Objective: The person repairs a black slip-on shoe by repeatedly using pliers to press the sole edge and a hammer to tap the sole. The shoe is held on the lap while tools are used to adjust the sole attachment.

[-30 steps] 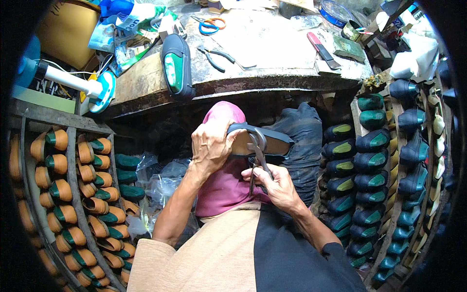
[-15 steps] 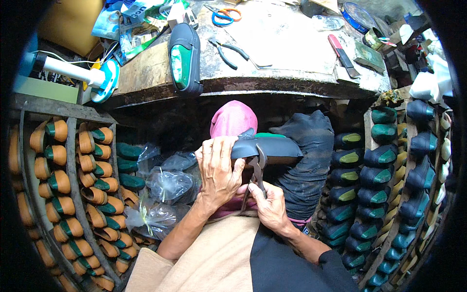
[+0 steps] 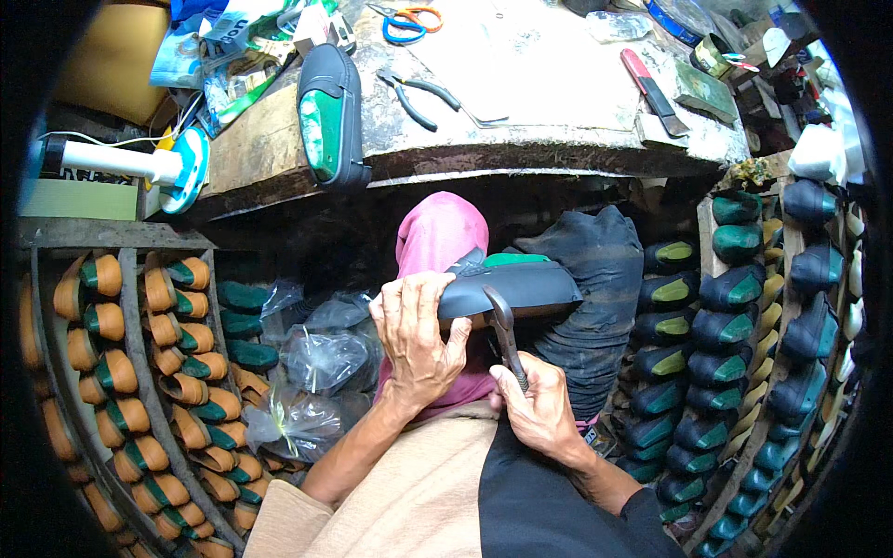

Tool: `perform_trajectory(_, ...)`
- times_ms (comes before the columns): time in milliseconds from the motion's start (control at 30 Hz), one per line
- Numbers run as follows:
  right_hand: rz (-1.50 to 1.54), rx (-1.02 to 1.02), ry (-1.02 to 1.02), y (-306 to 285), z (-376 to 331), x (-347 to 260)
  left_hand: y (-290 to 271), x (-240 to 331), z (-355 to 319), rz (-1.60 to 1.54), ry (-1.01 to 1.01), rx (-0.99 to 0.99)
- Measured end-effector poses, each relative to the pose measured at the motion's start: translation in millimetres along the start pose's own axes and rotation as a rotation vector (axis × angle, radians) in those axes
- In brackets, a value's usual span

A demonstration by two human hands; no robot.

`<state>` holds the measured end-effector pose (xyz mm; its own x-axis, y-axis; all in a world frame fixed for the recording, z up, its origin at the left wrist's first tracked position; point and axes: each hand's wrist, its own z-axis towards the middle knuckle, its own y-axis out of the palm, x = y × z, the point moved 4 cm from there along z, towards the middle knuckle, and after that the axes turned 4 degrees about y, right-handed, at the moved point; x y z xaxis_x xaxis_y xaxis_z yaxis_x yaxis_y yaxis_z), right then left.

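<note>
My left hand [image 3: 416, 321] grips the toe-left end of a black shoe [image 3: 516, 288] on its side across my lap, thumb underneath and fingers over the top. A green last [image 3: 512, 259] shows in the shoe's opening. My right hand [image 3: 539, 402] is closed round the handles of dark metal pincers [image 3: 503, 325]; their curved jaw stands against the near side of the shoe. Whether the jaws bite on the material cannot be made out. A second black shoe [image 3: 330, 102] with a green last inside lies at the bench's left front edge.
The bench [image 3: 521, 139] carries pliers [image 3: 419, 98], scissors [image 3: 406, 24] and a red-handled knife [image 3: 653, 91]. Racks of tan shoes [image 3: 135, 409] stand at left, racks of dark shoes [image 3: 730, 335] at right. Clear plastic bags [image 3: 321, 358] lie beside my left arm.
The pincers' handles, spread apart before, are now gathered in my right hand, which has moved slightly right and down. My left hand keeps its hold on the shoe. The view has shifted a little.
</note>
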<state>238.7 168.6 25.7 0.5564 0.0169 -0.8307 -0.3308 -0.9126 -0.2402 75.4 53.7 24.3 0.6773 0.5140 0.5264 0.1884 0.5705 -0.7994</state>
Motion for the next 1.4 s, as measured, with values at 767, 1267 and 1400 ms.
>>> perform_trajectory(767, -0.327, 0.016, -0.159, -40.0, 15.1, -20.4, 14.3, 1.0, 5.1, -0.119, -0.043, -0.002)
perform_trajectory(1267, -0.105, 0.277, -0.276, 1.4, 26.4, 22.6, 17.3, -7.9, 35.4, -0.171, -0.093, -0.233)
perform_trajectory(1400, -0.106, 0.329, -0.325, 10.4, 34.7, 30.2, 23.5, -17.1, 37.8, -0.145, -0.057, -0.248)
